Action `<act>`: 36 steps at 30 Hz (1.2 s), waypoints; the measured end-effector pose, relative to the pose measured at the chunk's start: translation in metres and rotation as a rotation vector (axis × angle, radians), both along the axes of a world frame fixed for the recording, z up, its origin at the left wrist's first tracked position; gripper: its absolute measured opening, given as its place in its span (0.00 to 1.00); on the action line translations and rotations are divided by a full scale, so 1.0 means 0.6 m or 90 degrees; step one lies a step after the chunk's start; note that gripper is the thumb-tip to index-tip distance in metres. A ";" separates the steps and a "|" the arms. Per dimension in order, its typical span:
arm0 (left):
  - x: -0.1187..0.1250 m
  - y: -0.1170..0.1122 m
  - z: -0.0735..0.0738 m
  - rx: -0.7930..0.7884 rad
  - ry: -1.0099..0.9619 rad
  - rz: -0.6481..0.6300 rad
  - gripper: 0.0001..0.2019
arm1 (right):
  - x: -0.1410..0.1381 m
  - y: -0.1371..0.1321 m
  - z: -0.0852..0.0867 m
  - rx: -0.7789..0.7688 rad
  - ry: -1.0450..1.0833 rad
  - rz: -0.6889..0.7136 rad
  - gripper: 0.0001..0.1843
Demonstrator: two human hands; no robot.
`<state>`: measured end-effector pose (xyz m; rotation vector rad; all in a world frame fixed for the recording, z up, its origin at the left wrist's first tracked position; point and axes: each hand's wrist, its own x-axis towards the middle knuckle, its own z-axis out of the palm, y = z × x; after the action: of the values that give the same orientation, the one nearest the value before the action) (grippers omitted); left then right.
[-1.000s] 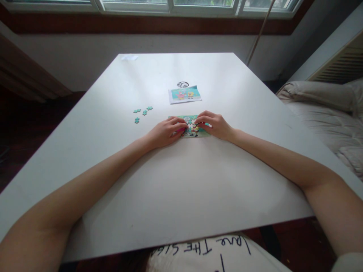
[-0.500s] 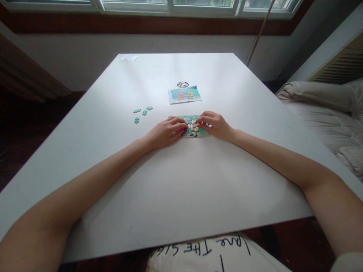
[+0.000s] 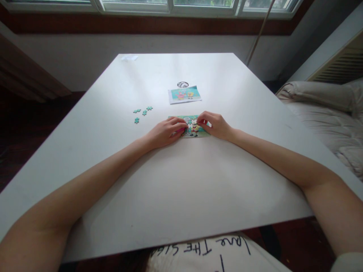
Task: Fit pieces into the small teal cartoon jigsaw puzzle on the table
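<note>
While both hands rest on it, puzzle (image 3: 190, 127): a small, nearly whole cartoon jigsaw, flat on the white surface (image 3: 181, 189), straight ahead of the person.
Left hand (image 3: 166, 132): on the puzzle's left part, fingers curled and pressing down, gripping nothing; unmoved over the last second.
Right hand (image 3: 216, 124): on the puzzle's right part; its fingers (image 3: 202, 121) have drawn in a little and pinch at the puzzle's middle; whether they hold a piece cannot be told.
Meaning: likely a piece being pressed home.
Loose pieces (image 3: 142, 112): four teal ones, left of the puzzle, well apart.
Reference picture (image 3: 184, 94): just beyond the puzzle.
</note>
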<state>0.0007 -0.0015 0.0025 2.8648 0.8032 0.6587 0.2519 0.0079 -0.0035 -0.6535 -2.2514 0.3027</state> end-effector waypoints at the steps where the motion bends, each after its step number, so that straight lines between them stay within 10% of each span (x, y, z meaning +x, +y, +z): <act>1: 0.000 0.000 0.001 -0.003 0.000 0.000 0.14 | 0.000 0.000 -0.001 -0.010 0.003 -0.003 0.04; 36: 0.003 -0.006 0.004 -0.014 -0.067 -0.063 0.12 | 0.000 0.001 0.000 0.023 -0.032 0.040 0.07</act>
<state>0.0028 -0.0052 0.0051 2.8022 0.6444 0.7746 0.2517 0.0088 -0.0033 -0.5779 -2.3236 0.2794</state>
